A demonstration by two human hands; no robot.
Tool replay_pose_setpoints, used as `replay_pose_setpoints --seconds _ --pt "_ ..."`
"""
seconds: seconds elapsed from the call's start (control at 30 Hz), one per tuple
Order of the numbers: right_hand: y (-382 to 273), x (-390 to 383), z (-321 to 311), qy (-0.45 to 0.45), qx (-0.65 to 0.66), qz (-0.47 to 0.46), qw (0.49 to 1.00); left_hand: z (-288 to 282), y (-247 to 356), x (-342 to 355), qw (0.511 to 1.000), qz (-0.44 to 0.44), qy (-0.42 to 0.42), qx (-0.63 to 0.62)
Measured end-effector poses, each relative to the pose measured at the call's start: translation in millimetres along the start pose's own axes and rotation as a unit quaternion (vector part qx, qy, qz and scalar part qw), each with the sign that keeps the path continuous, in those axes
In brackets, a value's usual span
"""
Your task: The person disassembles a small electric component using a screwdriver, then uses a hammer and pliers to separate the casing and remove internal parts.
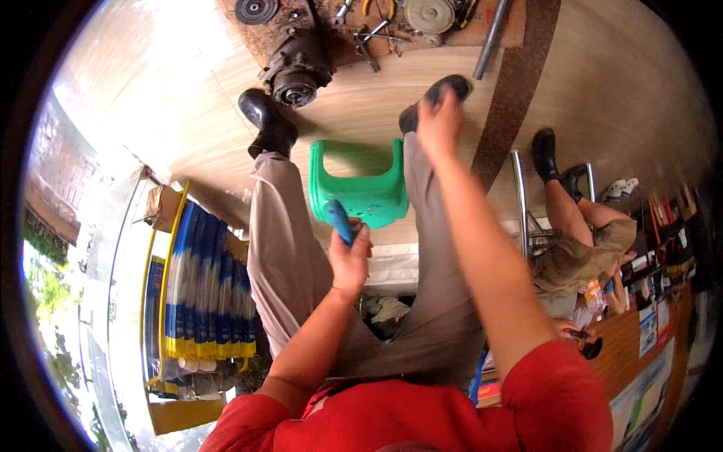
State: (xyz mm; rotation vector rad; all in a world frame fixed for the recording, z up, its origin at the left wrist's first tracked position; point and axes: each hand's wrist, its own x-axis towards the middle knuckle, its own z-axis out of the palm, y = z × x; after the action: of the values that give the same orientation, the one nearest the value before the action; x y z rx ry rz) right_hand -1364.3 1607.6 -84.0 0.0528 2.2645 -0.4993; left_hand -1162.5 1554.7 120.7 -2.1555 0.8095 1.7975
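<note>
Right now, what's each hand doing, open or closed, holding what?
Left hand: closed around a blue handle.
Right hand: blurred, in front of a black shoe in this view; can't tell open or closed.

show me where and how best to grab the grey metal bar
Probably best: grip the grey metal bar close to its near end, coming from the person's side with the right hand. That end juts past the brown mat toward the person, and the slim, straight shaft should suit a wrapping grip.

No lettering (packets included) is legible.
</note>
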Motion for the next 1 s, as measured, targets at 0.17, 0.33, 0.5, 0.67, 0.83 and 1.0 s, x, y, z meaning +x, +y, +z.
replay_pose_setpoints --seconds 0.17,0.33,0.5,0.67,0.83,1.0 --pt "-1.0 -246.4 53.8 -0.069 0.101 0.159 0.98 -20.6 91.8 32.7 0.99 0.11 0.039 -0.078" --pt "-29.8 -359.6 8.0 -0.228 0.175 0.261 0.921 -37.3 186.3 110.1 0.97 0.243 -0.022 -0.008" --pt "-39.9 -308.6 -20.1 -0.281 0.252 0.196 0.905 -48.0 175.3 145.1 0.982 0.188 -0.027 -0.02" --pt "-126.0 -119.2 -61.4 -0.314 0.162 -0.083 0.932 -42.3 212.4 139.0 0.765 0.415 -0.187 0.454" --pt "-140.4 -94.0 -63.5 -0.386 0.164 -0.1 0.902 -34.5 231.4 111.0 0.68 0.408 -0.224 0.567" --pt "-142.2 -80.1 -64.4 -0.369 0.146 -0.342 0.852 -47.4 226.7 89.5 0.597 0.454 -0.258 0.609"
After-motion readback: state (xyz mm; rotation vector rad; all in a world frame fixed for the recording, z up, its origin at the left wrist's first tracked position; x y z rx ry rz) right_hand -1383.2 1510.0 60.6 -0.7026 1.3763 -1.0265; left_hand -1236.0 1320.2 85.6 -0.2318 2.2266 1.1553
